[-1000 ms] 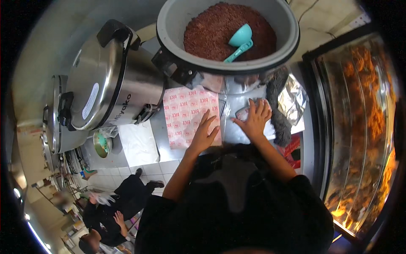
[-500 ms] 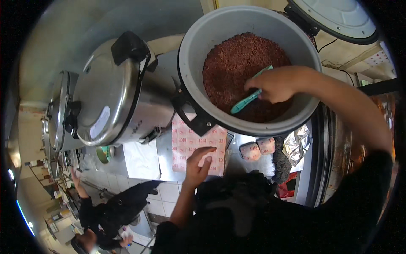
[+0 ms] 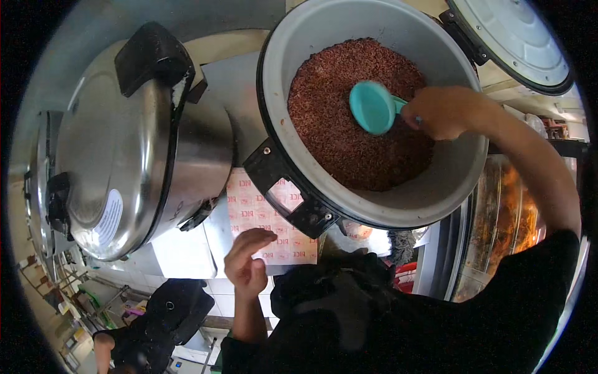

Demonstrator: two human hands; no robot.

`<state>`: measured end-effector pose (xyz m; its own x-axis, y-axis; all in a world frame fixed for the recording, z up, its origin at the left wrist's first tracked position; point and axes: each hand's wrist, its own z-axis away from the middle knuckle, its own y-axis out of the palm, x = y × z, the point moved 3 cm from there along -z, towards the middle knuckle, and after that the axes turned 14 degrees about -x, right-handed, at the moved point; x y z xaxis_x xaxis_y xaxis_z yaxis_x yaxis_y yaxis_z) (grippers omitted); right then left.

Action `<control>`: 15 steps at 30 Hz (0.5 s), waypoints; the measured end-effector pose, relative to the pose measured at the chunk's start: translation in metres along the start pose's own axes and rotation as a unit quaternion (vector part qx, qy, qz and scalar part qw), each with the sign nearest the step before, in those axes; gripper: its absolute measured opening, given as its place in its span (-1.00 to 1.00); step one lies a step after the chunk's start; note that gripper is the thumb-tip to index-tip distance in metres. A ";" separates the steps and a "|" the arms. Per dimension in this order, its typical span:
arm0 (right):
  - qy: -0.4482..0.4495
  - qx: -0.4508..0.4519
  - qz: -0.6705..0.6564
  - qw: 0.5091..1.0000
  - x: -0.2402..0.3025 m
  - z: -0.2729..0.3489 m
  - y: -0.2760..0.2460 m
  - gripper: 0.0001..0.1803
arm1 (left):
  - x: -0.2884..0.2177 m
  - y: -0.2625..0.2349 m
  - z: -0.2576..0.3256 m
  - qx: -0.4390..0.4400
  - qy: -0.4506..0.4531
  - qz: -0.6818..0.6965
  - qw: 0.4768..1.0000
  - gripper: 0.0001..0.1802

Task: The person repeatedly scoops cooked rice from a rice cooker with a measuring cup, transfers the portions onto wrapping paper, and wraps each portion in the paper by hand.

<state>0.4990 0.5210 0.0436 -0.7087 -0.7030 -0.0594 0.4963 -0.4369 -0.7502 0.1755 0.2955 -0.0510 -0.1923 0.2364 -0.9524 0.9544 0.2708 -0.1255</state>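
Right hand (image 3: 439,113) now has the teal scoop (image 3: 372,108) by its handle, fingers closed round it; half a second ago the handle pointed toward the near rim. Suggests a settled grip, scoop ready for use. Cup over reddish-brown grain (image 3: 330,118) inside the open cooker (image 3: 374,19); contact unclear. Left hand (image 3: 248,265) empty, fingers half-curled, thumb apart, by the red-printed paper (image 3: 289,246) on the table (image 3: 221,230).

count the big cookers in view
3 visible: an open cooker in front, a closed steel cooker left of it, a partly hidden cooker at far left; more may be hidden behind.
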 end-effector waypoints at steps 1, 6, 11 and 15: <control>-0.016 -0.094 -0.023 0.995 -0.008 0.017 -0.007 -0.71 | 0.001 0.001 -0.004 -0.014 0.014 0.009 1.000 -0.40; 0.085 -0.266 0.147 0.949 -0.028 0.040 -0.001 -0.72 | -0.010 0.055 -0.025 0.038 0.021 0.045 0.998 0.40; 0.173 -0.237 0.228 0.928 -0.028 0.017 0.028 -0.82 | -0.015 0.089 -0.013 0.056 0.052 -0.007 0.997 0.59; 0.090 -0.151 0.208 0.962 -0.021 0.022 0.035 -0.82 | -0.009 0.097 -0.008 -0.034 0.019 0.067 0.997 0.58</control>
<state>0.5420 0.5079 0.0326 -0.5688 -0.6612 -0.4892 0.6077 0.0631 -0.7917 0.2681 0.3277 -0.0526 -0.0739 0.3087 -0.9483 0.9546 0.2971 0.0223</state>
